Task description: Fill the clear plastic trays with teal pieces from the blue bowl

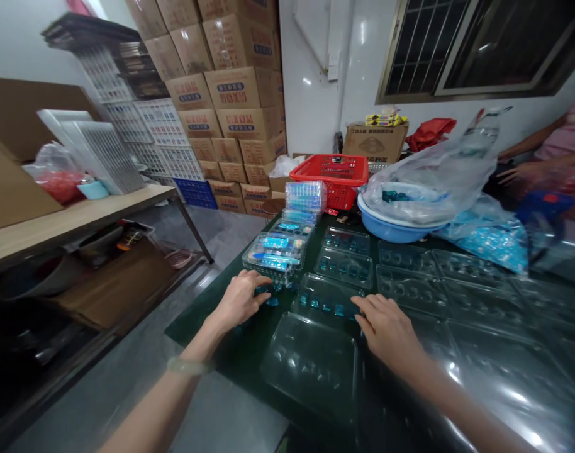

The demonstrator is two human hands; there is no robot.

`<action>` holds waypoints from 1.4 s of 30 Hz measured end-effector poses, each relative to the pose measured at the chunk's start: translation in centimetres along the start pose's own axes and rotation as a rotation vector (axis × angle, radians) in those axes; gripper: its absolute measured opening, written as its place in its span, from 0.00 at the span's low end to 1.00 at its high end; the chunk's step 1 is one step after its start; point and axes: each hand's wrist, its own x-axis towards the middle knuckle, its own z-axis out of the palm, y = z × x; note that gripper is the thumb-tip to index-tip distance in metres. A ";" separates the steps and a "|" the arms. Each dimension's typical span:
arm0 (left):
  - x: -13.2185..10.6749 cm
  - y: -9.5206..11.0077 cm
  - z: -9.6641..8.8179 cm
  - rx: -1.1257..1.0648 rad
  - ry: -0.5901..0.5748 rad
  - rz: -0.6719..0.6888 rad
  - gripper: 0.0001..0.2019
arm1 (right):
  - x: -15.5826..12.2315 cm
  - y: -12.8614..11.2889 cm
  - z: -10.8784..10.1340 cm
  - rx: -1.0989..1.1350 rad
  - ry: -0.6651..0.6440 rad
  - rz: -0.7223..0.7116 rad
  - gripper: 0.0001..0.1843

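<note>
My left hand [243, 298] is at the table's near left edge, its fingers curled round small translucent blue pieces [272, 301], some of which lie loose beside it. My right hand [386, 324] reaches the right end of a transparent plastic tray [316, 284]; thumb and fingertips are drawn together there, and anything between them is hidden. In that tray sits a row of several blue pieces [326, 307]. Nearer to me lies another transparent tray [311, 358] with moulded hollows. Behind my left hand are packed trays [275, 251] with blue items.
More transparent trays [495, 352] cover the table's right side. A blue basin [396, 231] with a plastic bag, a red basket [337, 179] and a bag of blue pieces [490, 236] stand farther back. Another person's arm [528, 141] shows at right. Cartons [240, 88] are stacked behind.
</note>
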 end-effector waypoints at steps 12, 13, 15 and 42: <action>3.9 4.0 3.0 -0.039 -0.037 0.168 0.13 | 0.2 -1.5 -0.2 0.169 -0.013 -0.008 0.12; 4.1 4.0 3.1 -0.059 -0.029 0.164 0.12 | 0.3 -1.5 -0.2 0.201 -0.007 -0.003 0.12; 4.2 3.8 3.1 -0.116 -0.005 0.150 0.12 | 0.6 -1.7 -0.2 0.302 0.022 0.019 0.12; -0.9 5.8 0.3 -0.426 0.204 0.080 0.11 | 3.5 -4.6 -1.6 1.448 -0.121 0.409 0.07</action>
